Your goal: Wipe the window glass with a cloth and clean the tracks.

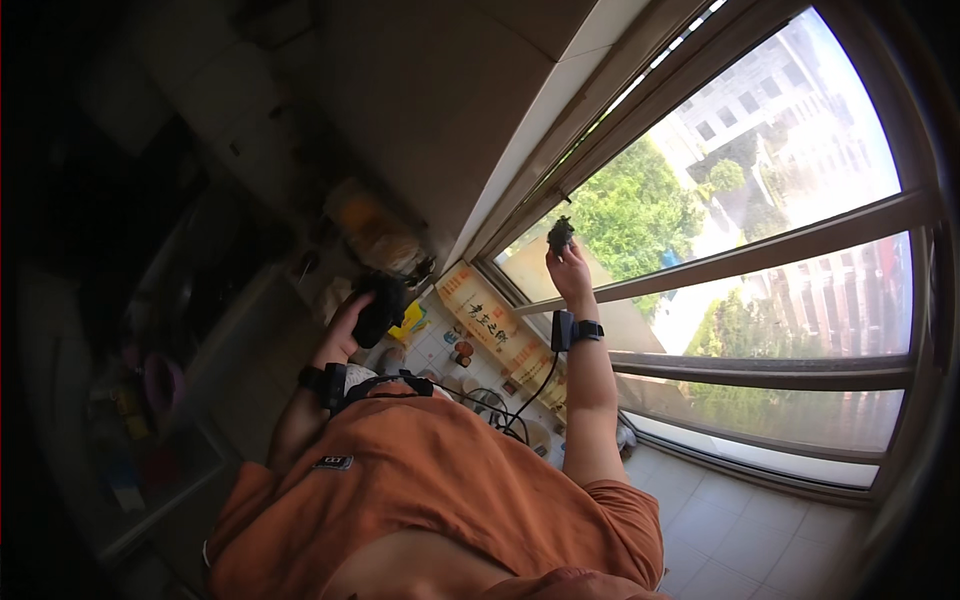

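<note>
My right hand (570, 271) is raised in front of the window (637, 217). Its fingertips pinch a small, dark, crinkled clump (560, 235), whose material I cannot make out. Lower and to the left, my left hand (345, 328) grips a larger black bundle (379, 309) in the shade, too dark to name exactly. Each wrist wears a black strap with a small box, and a black cable (544, 386) runs from the right one towards my waist.
A long printed cardboard piece (491, 319) bearing writing lies by the window's foot. Beside it are a bright yellow item (409, 322) and small things on white tiles. A plastic bag (379, 232) with orange contents sits beyond my left hand. The window frame (750, 262) borders my right side.
</note>
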Tool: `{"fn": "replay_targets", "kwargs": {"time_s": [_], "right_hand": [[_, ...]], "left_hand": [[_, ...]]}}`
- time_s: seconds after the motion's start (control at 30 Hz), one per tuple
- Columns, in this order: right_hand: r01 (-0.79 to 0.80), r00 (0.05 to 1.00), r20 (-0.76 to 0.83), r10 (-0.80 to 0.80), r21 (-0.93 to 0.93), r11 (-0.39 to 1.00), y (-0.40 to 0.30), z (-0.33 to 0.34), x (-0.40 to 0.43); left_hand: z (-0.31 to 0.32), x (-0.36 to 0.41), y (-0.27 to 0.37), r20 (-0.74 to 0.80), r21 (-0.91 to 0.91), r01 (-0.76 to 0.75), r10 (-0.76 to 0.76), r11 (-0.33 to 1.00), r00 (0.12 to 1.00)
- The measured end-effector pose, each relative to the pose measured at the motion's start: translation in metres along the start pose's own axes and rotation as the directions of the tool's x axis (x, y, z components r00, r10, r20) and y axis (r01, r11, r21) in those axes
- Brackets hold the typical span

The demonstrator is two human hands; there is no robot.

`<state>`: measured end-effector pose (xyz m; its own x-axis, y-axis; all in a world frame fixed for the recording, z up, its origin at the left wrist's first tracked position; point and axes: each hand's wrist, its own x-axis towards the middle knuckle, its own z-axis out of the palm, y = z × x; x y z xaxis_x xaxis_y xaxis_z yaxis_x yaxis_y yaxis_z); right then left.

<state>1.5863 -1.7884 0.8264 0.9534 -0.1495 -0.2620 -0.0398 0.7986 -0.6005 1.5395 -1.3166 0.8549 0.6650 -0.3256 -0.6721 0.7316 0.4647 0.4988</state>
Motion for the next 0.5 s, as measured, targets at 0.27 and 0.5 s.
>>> {"fn": "replay_targets", "kwargs": {"time_s": [0.27,0.5], "right_hand": [[-0.044,0.999,0.014,0.043,0.166,0.985,0.002,-0.009,-0.036],[-0.142,0.950,-0.263,0.167,0.114,0.983,0.033,-0.026,-0.001]], "left_hand": [[0.013,-0.001,0.008,0.051,0.045,0.077,-0.079,0.996,0.996],[0.012,-0.006,0.008,0.005,0.031,0.079,-0.079,0.996,0.997]]}}
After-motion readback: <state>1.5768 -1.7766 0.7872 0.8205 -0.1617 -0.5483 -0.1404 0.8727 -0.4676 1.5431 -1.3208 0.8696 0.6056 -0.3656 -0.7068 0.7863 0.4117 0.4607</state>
